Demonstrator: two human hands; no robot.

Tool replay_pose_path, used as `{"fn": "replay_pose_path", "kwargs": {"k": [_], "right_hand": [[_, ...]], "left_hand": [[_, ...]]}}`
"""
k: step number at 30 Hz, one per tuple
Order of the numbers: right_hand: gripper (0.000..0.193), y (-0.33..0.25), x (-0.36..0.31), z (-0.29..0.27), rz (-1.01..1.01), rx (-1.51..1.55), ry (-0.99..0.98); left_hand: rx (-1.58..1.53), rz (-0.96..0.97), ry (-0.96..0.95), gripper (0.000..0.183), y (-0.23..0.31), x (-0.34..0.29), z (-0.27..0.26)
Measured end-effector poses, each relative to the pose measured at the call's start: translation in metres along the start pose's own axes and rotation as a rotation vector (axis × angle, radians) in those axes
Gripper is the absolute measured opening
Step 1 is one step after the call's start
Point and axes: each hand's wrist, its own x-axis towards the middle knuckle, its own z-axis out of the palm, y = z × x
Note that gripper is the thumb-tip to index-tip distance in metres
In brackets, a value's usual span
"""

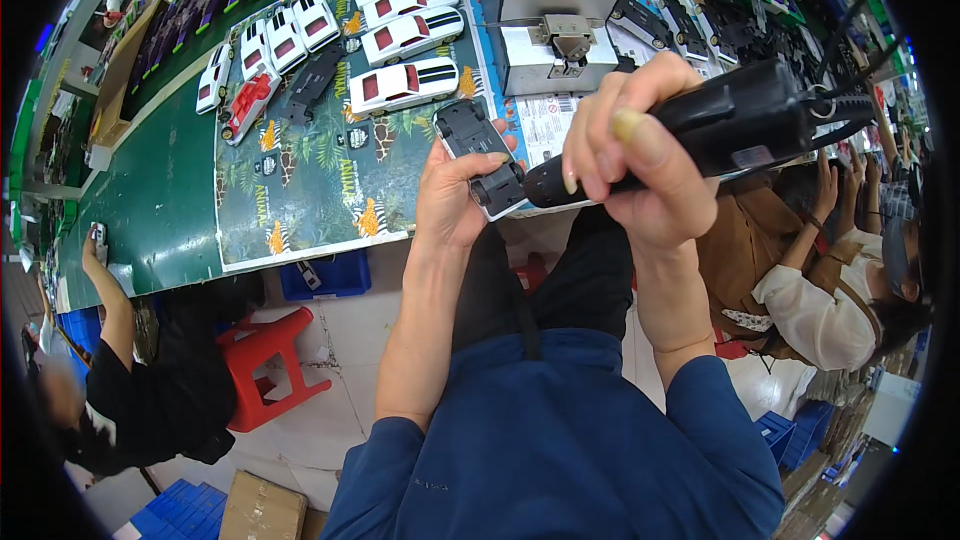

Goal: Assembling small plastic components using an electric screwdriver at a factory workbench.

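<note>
My left hand (455, 190) is closed around a toy car (472, 135) turned underside up, so its black base faces me. In my right hand (640, 145) is a black electric screwdriver (740, 115), fingers wrapped round its front part. The tool's tip end (543, 186) meets or nearly meets the lower end of the car's base; the bit itself cannot be made out. Beyond my left hand stand several white toy cars (405, 85) with dark stripes. A loose black car base (314, 83) lies near a red and white car body (250, 105).
A metal fixture (555, 30) stands at the table's back middle, with more black car bases (640, 22) to its right. A patterned sheet (330, 195) covers the green table (150, 210). Co-workers sit at left and right. Below are a red stool (285, 360) and a blue bin (340, 275).
</note>
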Motion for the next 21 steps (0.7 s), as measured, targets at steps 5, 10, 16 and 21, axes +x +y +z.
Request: {"fn": "replay_pose_path", "kwargs": {"k": [5,10,16,21], "right_hand": [[0.016,0.010,-0.002,0.002,0.027,-0.057,0.004],[0.017,0.015,-0.007,0.003,0.123,-0.075,-0.024],[0.026,0.017,0.000,0.000,0.091,-0.271,-0.191],[0.027,0.018,-0.001,0.000,0.045,-0.287,-0.218]], "left_hand": [[0.008,0.007,-0.018,0.052,-0.001,0.001,-0.001],[-0.115,-0.141,0.019,0.042,0.003,0.005,-0.001],[-0.290,-0.184,-0.019,0.038,0.004,0.006,-0.001],[-0.254,-0.229,-0.019,0.041,0.006,0.002,-0.002]]}}
